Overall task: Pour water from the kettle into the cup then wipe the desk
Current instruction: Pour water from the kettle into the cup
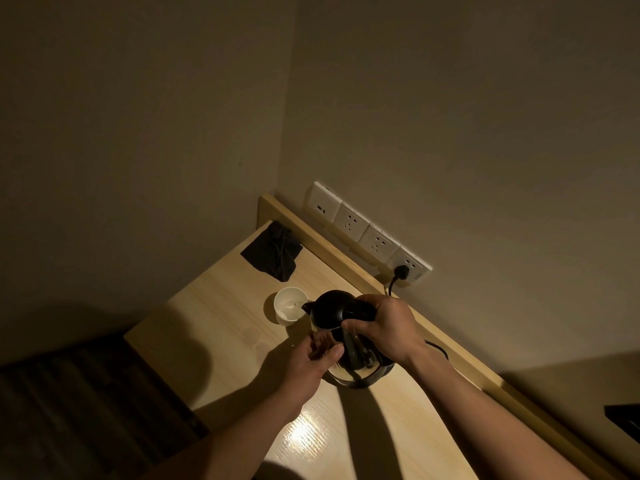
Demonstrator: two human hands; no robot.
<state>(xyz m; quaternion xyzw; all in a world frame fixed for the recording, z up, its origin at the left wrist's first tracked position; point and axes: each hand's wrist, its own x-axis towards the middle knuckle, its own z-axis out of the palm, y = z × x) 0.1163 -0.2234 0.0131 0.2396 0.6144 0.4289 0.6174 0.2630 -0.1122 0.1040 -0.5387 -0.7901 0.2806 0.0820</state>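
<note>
On the desk [221, 306], near its back edge, the kettle [334, 308] is tipped by the right hand [384, 327] gripping its handle, the left hand [317, 355] cupping its body for steadiness, spout over the cup [290, 305]; a dark cloth [272, 252] waits in the far corner.

Light: dim, warm, from behind and above.
Glare: bright spot on the desk [304, 434] between the arms.
Shadows: long arm shadows on wood.
Edges: wide-angle bending, dark corners.
</note>
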